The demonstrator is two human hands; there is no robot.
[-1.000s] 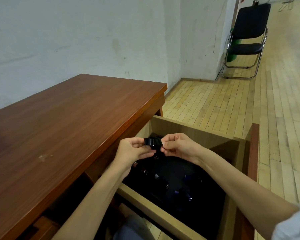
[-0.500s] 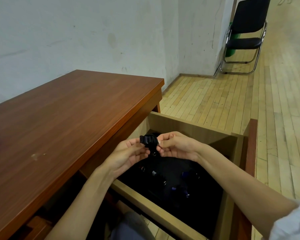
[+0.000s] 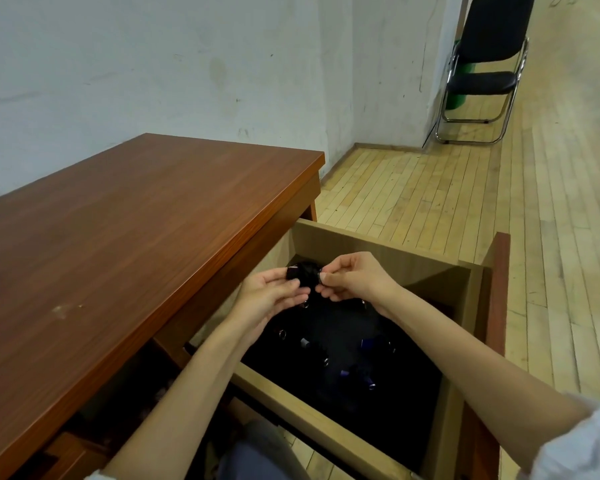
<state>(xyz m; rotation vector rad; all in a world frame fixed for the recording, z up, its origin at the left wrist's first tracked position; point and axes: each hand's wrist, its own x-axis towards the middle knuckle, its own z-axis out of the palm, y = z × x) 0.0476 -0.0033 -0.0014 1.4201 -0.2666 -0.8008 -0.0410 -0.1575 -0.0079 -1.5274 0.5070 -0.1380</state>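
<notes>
Your left hand (image 3: 271, 294) and right hand (image 3: 355, 280) both pinch the clip (image 3: 303, 274) between them. Loosen either pinch and it may snap loose into the drawer (image 3: 378, 251) below your fingers.

Both forearms converging, left hand (image 3: 269, 294) palm up, fingers (image 3: 293, 296) curled, right hand (image 3: 355, 278) pinching with thumb and forefinger

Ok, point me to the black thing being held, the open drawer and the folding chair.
black thing (image 3: 305, 274): head view, its middle.
open drawer (image 3: 423, 268): head view, far wall.
folding chair (image 3: 482, 83): head view, seat.
</notes>
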